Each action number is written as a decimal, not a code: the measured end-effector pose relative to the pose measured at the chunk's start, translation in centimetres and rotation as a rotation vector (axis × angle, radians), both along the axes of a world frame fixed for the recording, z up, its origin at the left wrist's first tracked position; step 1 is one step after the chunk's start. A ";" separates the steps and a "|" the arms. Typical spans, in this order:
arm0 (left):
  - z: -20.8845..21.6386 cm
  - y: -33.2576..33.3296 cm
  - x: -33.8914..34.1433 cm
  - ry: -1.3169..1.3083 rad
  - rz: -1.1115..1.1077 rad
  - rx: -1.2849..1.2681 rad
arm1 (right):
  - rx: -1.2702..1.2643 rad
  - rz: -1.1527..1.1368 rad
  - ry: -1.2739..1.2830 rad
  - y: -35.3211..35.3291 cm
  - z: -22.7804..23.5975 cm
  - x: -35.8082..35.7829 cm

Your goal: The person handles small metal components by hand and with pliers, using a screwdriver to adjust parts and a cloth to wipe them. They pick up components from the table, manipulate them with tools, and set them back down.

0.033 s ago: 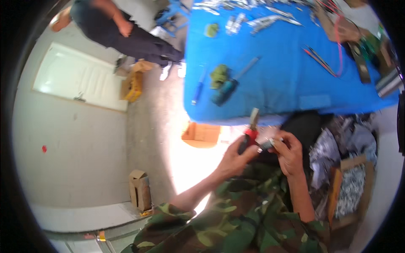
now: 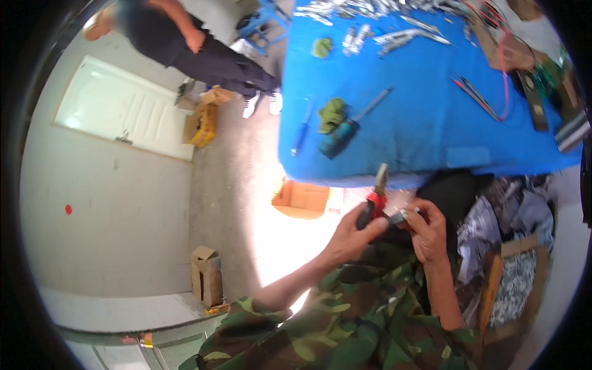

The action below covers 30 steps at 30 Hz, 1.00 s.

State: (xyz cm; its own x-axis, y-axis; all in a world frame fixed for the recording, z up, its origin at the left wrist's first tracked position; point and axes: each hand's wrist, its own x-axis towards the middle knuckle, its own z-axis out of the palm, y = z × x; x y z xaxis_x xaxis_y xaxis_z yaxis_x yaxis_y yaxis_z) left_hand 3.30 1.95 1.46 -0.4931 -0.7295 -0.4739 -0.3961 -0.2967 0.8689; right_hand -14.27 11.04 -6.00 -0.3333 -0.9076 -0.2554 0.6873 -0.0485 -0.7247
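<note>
My left hand [image 2: 353,233] is closed around a pair of pliers [image 2: 377,196] with red and black handles, its metal jaws pointing up towards the table edge. A small dark and silvery piece [image 2: 397,217] spans the gap between my hands, above my lap. My right hand [image 2: 428,229] pinches its right end, while the left thumb lies close to its other end. What exactly the piece is, I cannot make out. Beyond the pliers, a screwdriver with a teal handle [image 2: 337,140] lies on the blue-covered table [image 2: 413,123], touching a crumpled green cloth [image 2: 332,115].
Another blue-handled tool [image 2: 300,139] lies near the table's left edge. Silvery metal parts [image 2: 394,37] spread across the far side, and tweezers [image 2: 476,97] lie at right. A box of small metal pieces [image 2: 513,287] stands low at right. A person [image 2: 203,52] stands far left.
The whole view has shifted slightly, so the table and my hands appear a little further right. My grip on the pliers and the small piece looks the same.
</note>
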 end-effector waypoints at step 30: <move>-2.3 0.1 1.0 0.201 0.253 0.108 | 0.080 0.062 -0.019 -2.3 0.1 1.2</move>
State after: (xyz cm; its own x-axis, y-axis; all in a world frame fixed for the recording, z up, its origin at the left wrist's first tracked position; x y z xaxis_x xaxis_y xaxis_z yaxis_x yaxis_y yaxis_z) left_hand 4.26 2.07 -0.87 -0.3946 -0.7916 -0.4666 -0.1218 -0.4583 0.8804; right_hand -13.07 8.73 -5.92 -0.2717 -0.9028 -0.3335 0.7010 0.0518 -0.7113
